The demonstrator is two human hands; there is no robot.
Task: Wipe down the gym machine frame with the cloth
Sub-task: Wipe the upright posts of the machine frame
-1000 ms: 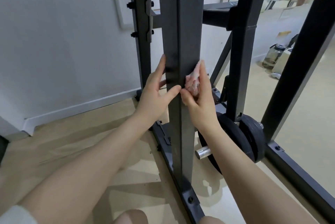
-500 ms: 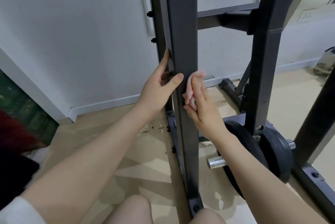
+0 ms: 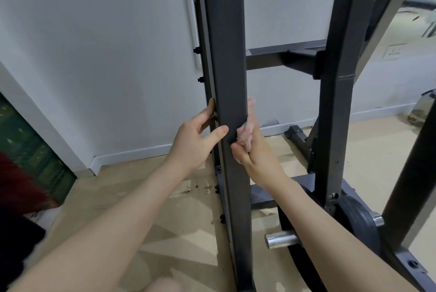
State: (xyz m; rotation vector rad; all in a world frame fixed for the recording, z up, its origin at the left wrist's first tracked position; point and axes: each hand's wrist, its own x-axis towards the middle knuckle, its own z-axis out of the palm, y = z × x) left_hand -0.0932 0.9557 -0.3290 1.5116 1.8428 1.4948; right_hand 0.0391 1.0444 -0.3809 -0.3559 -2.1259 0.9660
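Cloth: a small crumpled pink cloth (image 3: 245,132) pressed against the right face of the near upright post (image 3: 232,79) of the dark grey gym frame, about mid-height in view.
Right hand: the right hand (image 3: 253,152) has its fingers and thumb clamped round the cloth, holding it to the post.
Left hand: the left hand (image 3: 195,140) grips the post's left edge, thumb across the front face, fingers wrapped behind.
Change: against the frames a second and half a second ago, both hands sit at much the same height on the post while the view has swung left and drawn closer; the cloth has turned slightly round the right edge.
Meaning: likely mid-wipe on this post, with much of the frame left to clean.
Surroundings: a black weight plate (image 3: 354,218) on a steel peg (image 3: 279,239) at near right, a cross bar (image 3: 280,59) further back, white wall, beige floor (image 3: 132,178).
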